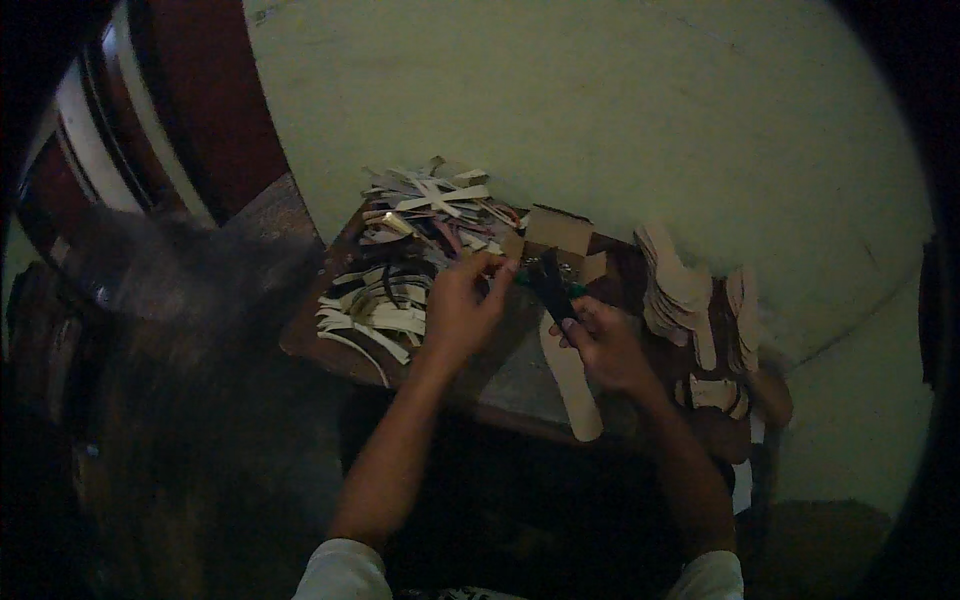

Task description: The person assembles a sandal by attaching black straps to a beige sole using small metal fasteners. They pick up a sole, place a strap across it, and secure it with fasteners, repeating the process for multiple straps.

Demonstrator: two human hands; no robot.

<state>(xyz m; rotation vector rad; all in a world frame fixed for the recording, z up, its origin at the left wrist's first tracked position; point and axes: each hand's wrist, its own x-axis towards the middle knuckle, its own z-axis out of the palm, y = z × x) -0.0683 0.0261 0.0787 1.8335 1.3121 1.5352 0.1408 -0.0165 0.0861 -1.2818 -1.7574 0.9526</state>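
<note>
My left hand (462,308) is raised over a small wooden table (330,345), its fingertips pinched on a thin piece near the pile of cut strips (405,270). My right hand (600,340) grips a dark tool (550,285) with a green part near its tip, pointing up toward the left hand. Under the right hand a long pale sole-shaped cutout (572,385) lies flat and reaches the table's near edge. What the left fingers pinch is too small and dim to name.
A brown cardboard piece (558,230) lies at the table's far side. Stacks of pale sole-shaped cutouts (690,290) stand on the right. A pale green wall (600,110) rises behind, and a dark red and white frame (150,130) is at the left.
</note>
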